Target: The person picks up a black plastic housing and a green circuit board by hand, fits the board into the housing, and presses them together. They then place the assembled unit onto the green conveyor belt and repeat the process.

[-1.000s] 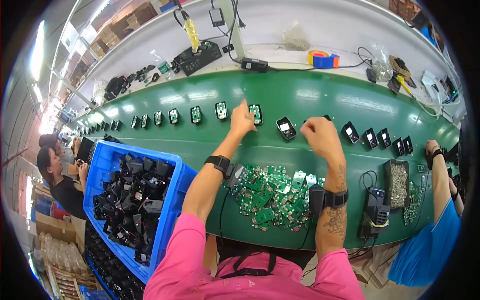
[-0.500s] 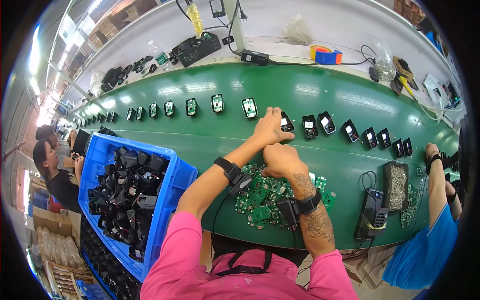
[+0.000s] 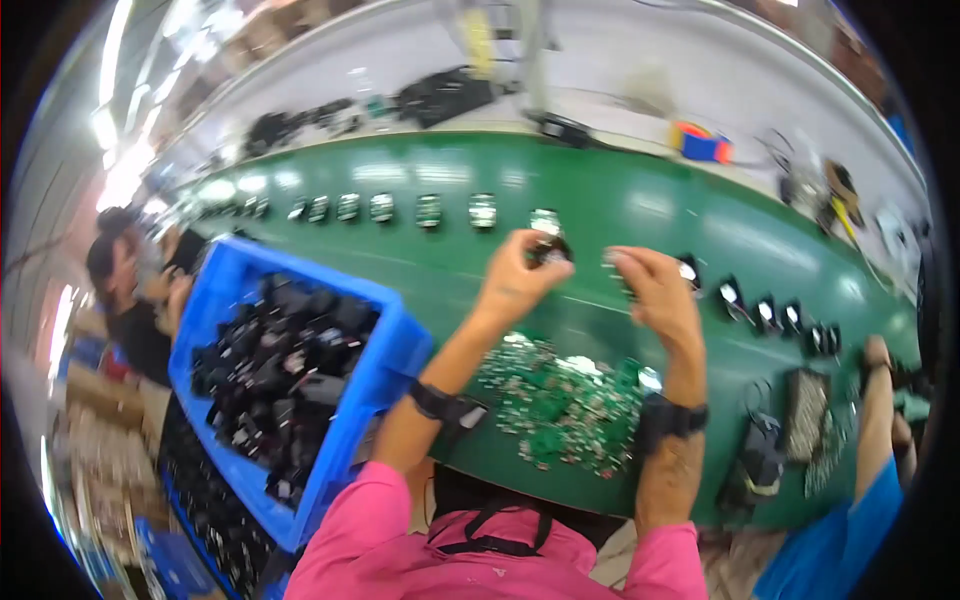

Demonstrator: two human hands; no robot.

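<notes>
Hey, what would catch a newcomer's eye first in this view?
Probably the big blue bin, heaped with black parts, at the person's left. Next, the pile of green circuit boards on the green table, just in front of the person. Beyond it, the left hand holds a dark casing.

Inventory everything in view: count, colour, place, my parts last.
Bench: one, green, centre
Cases with boards: at least seven, black, centre leftward
Other cases: several, black, right row
Circuit boards: uncounted, green, before you
Bin: one, blue, left
Parts: many, black, in bin
Small pieces: many, grey, right
Device: one, black, beside them
Tape dispenser: one, orange and blue, top right
Shelf clutter: uncounted, mixed, blurred, top
Other people: two, nearer in black, left
Another's sleeve: one, blue, lower right
Your sleeves: two, pink, below
Left hand: one, bare, centre, gripping a dark case
Right hand: one, bare, right of centre, grip blurred
</notes>
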